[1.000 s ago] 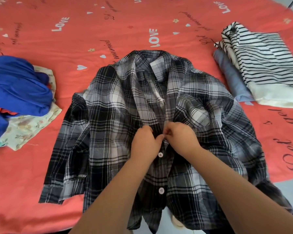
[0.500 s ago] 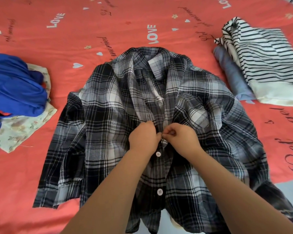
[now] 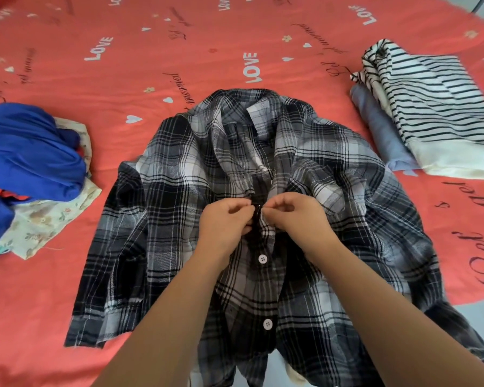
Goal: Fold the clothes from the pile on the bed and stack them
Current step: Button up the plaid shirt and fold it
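Plaid shirt (image 3: 179, 219) lies face-up, half-buttoned, on the bed (image 3: 179, 65).

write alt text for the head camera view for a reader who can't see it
The left hand and right hand pinch the front opening of a plaid shirt spread on a red bed sheet. A loose blue-topped pile lies left of it, a folded striped stack right of it.
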Available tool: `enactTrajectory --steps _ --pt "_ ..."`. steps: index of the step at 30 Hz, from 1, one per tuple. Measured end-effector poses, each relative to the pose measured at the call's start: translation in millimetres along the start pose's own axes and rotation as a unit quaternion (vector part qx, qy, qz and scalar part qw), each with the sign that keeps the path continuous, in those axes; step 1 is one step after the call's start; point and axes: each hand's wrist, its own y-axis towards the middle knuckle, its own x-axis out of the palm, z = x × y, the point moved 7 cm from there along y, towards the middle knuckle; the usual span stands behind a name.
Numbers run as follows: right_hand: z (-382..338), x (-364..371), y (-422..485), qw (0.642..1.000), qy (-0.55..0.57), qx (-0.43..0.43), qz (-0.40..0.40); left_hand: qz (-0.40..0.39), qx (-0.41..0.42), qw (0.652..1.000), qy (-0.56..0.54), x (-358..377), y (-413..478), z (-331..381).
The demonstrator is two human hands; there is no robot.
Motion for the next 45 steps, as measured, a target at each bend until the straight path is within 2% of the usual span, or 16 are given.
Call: enactTrajectory --steps 7,13,21,24,28,34,36,37,39,40,41,42,43,44,45 --pt "-7 3 -10 1.0 0.021 0.002 -0.004 0.012 0.068 0.991 0.116 -8 -14 15" --pt "-6 5 -15 0.997 0.07 0.014 -0.027 -0.005 0.113 0.982 0.148 -7 -21 22" --pt "0 10 -19 0.982 0.169 0.076 -0.039 0.006 0.193 0.947 0.258 -2 -22 37" --pt "2 12 -19 0.975 0.201 0.094 -0.029 0.022 0.217 0.936 0.277 -1 -26 40" --pt "6 12 -19 0.976 0.19 0.1 -0.017 0.026 0.243 0.927 0.285 2 -31 38" --pt "15 14 -21 0.949 0.28 0.147 -0.014 0.037 0.257 0.921 0.29 3 -36 32" --pt "16 16 -20 0.949 0.279 0.146 -0.011 0.043 0.225 0.942 0.245 0 -33 28" --pt "15 16 -18 0.96 0.249 0.127 -0.002 0.052 0.184 0.96 0.203 -3 -30 23" --pt "8 13 -17 0.993 0.103 0.048 0.025 0.051 0.035 0.997 0.039 -7 -21 4" --pt "1 11 -17 0.999 0.014 -0.005 0.037 0.029 -0.068 0.994 -0.08 -2 -20 -10" --pt "-5 10 -18 0.995 -0.069 -0.056 0.042 -0.002 -0.166 0.969 -0.182 6 -22 -22" --pt "-9 10 -18 0.985 -0.141 -0.097 0.033 -0.024 -0.231 0.947 -0.221 10 -26 -28" --pt "-10 13 -17 0.969 -0.213 -0.121 0.006 -0.048 -0.261 0.943 -0.199 12 -26 -31" --pt "-9 14 -15 0.95 -0.285 -0.127 -0.024 -0.071 -0.25 0.959 -0.11 10 -23 -32" --pt "-9 13 -12 0.932 -0.339 -0.124 -0.044 -0.082 -0.201 0.976 0.031 5 -16 -28"
